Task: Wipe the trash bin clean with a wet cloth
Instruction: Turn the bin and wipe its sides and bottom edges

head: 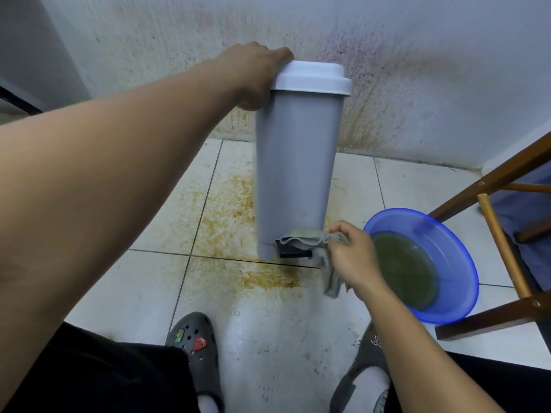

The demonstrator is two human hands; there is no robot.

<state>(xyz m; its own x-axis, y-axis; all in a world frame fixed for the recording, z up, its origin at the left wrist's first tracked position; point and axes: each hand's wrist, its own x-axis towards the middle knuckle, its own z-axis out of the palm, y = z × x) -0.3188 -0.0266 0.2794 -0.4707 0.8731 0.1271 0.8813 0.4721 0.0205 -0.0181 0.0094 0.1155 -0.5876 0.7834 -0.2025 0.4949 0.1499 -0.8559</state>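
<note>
the grey trash bin [293, 174] stands on the stained tile floor [155, 281] by the wall [417, 84], with the left grip [256, 76] clamped round its lid edge. the right grip [354, 257] is closed on a grey cloth [307, 238], holding it to the bin's base over the black pedal [293, 254], beside a blue basin [465, 257] of murky water.

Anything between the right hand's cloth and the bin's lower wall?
Only the bin's own black pedal, sticking out at the base. The cloth, pinched in the right hand, is draped over it and appears to reach the trash bin wall just above. Nothing else visible intervenes; the blue basin sits off to the right.
</note>
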